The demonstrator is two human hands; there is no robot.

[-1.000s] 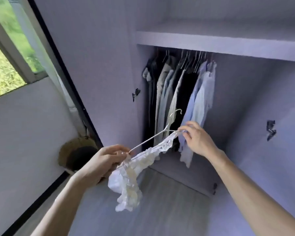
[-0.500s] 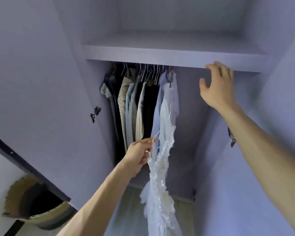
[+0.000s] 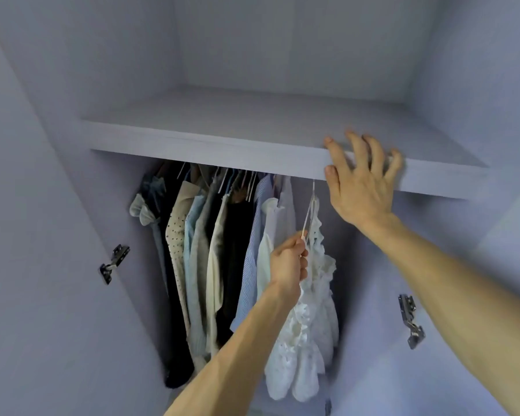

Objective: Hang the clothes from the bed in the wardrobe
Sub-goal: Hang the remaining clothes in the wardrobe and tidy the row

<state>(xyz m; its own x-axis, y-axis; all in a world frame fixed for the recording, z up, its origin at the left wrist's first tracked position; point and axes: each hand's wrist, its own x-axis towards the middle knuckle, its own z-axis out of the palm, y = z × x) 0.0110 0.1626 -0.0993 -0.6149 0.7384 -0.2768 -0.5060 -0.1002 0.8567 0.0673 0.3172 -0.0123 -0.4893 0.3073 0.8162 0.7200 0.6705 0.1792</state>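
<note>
1. White ruffled garment hangs on a thin white hanger just under the front edge of the wardrobe shelf, to the right of the clothes already there; I cannot tell whether the hook sits on a rail, because the shelf edge hides its top.
2. My left hand is below the shelf, fingers closed in a pinch on the lower end of the hanger arm, right where the lacy fabric gathers.
3. The garment falls from that pinch in frilled tiers, its hem well below the shelf and in front of my left forearm's far side.
4. My right hand is on the shelf itself, right of the hanger: fingers spread over the top surface, thumb against the front face, holding nothing but the board.
5. Left of the hanger, still under the shelf, I see the row of hung clothes: pale blue shirts nearest, then a black piece, cream and beige ones, a dotted one, and a dark piece at the far left.
6. Further out, a metal hinge is on the left door below shelf height, and another hinge is on the right side, lower.
</note>
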